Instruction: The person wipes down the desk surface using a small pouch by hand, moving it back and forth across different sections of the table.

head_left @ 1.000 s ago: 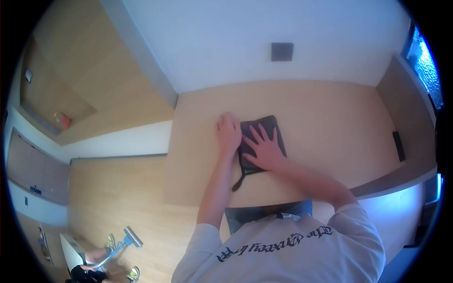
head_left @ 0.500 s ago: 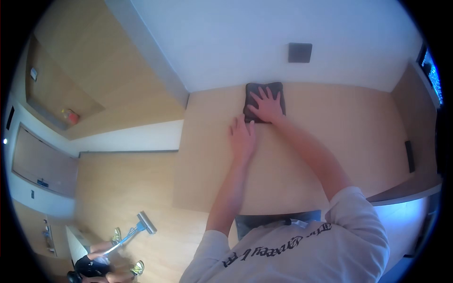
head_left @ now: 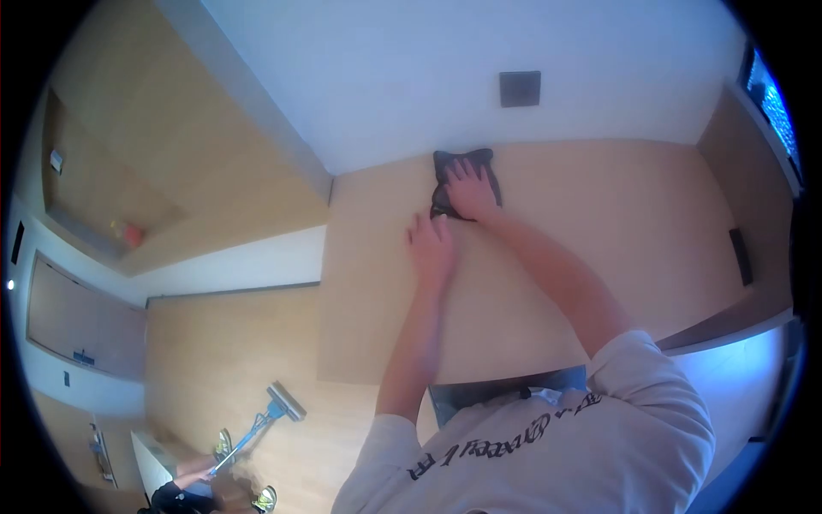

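Observation:
A dark grey cloth (head_left: 443,165) lies rumpled on the light wooden tabletop (head_left: 599,231), close to the wall. My right hand (head_left: 471,189) rests on top of the cloth, palm down, its fingers stretched toward the wall. Just below the cloth's lower left corner is my left hand (head_left: 430,244), with fingers apart and fingertips at or near the cloth's edge. It holds nothing.
A person (head_left: 193,488) with a blue-handled mop (head_left: 272,411) is on the floor at the lower left. A dark square plate (head_left: 520,88) is on the wall. A black strip (head_left: 741,256) sits at the table's right side. A dark seat (head_left: 454,401) stands at the front edge.
The cloth and my right hand have gone from mid-table to near the wall, and the cloth is more rumpled. My left hand followed partway. The other person's mop has shifted slightly.

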Motion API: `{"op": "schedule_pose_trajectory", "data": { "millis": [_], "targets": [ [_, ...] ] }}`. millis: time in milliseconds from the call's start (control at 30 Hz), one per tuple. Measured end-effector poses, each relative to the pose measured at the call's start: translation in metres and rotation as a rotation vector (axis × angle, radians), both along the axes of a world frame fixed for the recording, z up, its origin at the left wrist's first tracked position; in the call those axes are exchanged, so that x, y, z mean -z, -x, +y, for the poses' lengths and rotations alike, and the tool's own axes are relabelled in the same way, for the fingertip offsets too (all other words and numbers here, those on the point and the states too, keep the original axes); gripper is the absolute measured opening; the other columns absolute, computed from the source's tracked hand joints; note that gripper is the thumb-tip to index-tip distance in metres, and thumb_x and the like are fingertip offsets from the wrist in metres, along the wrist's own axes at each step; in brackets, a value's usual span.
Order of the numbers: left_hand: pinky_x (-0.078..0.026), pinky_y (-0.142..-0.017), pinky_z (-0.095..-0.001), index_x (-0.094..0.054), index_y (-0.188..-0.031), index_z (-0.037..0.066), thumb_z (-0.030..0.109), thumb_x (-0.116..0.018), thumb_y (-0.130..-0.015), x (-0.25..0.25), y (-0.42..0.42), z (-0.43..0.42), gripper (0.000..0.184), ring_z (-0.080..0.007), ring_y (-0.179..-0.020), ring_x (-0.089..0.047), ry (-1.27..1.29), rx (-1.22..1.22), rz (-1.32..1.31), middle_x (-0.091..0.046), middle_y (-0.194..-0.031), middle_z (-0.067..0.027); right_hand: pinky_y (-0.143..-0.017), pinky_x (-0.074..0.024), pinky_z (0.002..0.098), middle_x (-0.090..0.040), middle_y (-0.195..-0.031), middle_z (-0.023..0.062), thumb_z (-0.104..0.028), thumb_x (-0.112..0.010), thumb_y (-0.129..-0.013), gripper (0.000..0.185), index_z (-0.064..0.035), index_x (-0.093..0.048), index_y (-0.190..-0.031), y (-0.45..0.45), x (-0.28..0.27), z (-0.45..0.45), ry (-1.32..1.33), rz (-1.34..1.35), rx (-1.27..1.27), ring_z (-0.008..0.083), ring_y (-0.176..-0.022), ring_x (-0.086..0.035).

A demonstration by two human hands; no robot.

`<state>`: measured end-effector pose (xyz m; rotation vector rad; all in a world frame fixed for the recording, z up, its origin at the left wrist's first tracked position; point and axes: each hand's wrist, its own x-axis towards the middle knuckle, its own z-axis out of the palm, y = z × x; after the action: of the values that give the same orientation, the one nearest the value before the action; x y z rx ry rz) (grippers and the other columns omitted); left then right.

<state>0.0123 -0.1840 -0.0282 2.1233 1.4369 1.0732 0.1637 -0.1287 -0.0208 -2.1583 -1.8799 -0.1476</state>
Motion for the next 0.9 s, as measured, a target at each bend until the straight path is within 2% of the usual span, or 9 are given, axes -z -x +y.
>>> {"op": "schedule_pose_trajectory", "data": {
  "millis": [133,367,433,667,767,833,900],
  "targets": [
    [-0.025,-0.11,-0.046,-0.052,-0.127,0.005,0.038,-0.038,-0.098,0.01,-0.002,0.016,0.046,-0.032,-0.125,-0.046,-0.035,-0.019,0.013,-0.054,-0.13,-0.0149,-0.112,-0.0152,0.0598,-0.031,-0.151,0.0141,-0.043,-0.04,-0.095,0.058,-0.0107,-0.037,-0.143,0.014,0.004,-0.041,-0.032,-0.046,-0.027,0.0321,-0.141,-0.023],
    [-0.025,-0.109,-0.0462,-0.053,-0.125,0.005,0.038,-0.038,-0.098,0.018,-0.007,0.039,0.046,-0.0321,-0.121,-0.05,-0.072,-0.01,-0.005,-0.056,-0.125,-0.0146,-0.108,-0.0131,0.0668,-0.029,-0.151,0.0152,-0.045,-0.043,-0.093,0.06,-0.0141,-0.037,-0.144,0.041,0.014,-0.122,-0.065,-0.071,-0.05,0.0356,-0.141,-0.022],
    [-0.022,-0.113,-0.0477,-0.047,-0.132,0.0,0.037,-0.038,-0.098,0.014,-0.006,0.04,0.051,-0.036,-0.131,-0.04,0.004,0.041,0.007,-0.048,-0.134,-0.0261,-0.106,-0.0125,0.0693,-0.03,-0.15,0.0171,-0.046,-0.045,-0.092,0.06,-0.0145,-0.039,-0.143,0.051,0.017,-0.152,-0.106,-0.082,-0.099,0.0379,-0.141,-0.021],
    [-0.02,-0.113,-0.0467,-0.047,-0.132,0.001,0.036,-0.039,-0.097,0.014,-0.008,0.045,0.05,-0.0361,-0.132,-0.038,-0.084,0.029,-0.028,-0.047,-0.134,-0.0268,-0.104,-0.0154,0.0712,-0.028,-0.15,0.0177,-0.045,-0.05,-0.09,0.061,-0.0168,-0.038,-0.143,0.086,0.015,-0.261,-0.11,-0.11,-0.259,0.0406,-0.139,-0.021],
    [-0.019,-0.113,-0.0472,-0.047,-0.132,0.001,0.037,-0.039,-0.097,0.015,-0.008,0.046,0.05,-0.0359,-0.133,-0.037,-0.087,0.039,-0.026,-0.048,-0.134,-0.0265,-0.103,-0.0138,0.0725,-0.026,-0.151,0.017,-0.048,-0.05,-0.09,0.061,-0.019,-0.04,-0.143,0.091,0.009,-0.28,-0.033,-0.09,-0.307,0.039,-0.14,-0.019],
    [-0.02,-0.113,-0.0452,-0.05,-0.131,0.006,0.04,-0.037,-0.098,0.017,-0.009,0.048,0.049,-0.0306,-0.134,-0.037,-0.074,-0.002,0.015,-0.051,-0.135,-0.0165,-0.103,-0.0135,0.0725,-0.027,-0.151,0.0167,-0.049,-0.05,-0.089,0.062,-0.0191,-0.04,-0.142,0.089,0.0,-0.277,-0.02,-0.073,-0.315,0.039,-0.14,-0.019],
    [-0.02,-0.113,-0.0454,-0.05,-0.131,0.006,0.04,-0.038,-0.098,0.019,-0.009,0.048,0.049,-0.0305,-0.134,-0.037,-0.07,0.001,0.01,-0.05,-0.135,-0.0167,-0.103,-0.0132,0.0726,-0.027,-0.151,0.0163,-0.05,-0.05,-0.089,0.062,-0.0193,-0.041,-0.142,0.087,-0.001,-0.27,-0.028,-0.064,-0.322,0.039,-0.14,-0.019]
  ]
}}
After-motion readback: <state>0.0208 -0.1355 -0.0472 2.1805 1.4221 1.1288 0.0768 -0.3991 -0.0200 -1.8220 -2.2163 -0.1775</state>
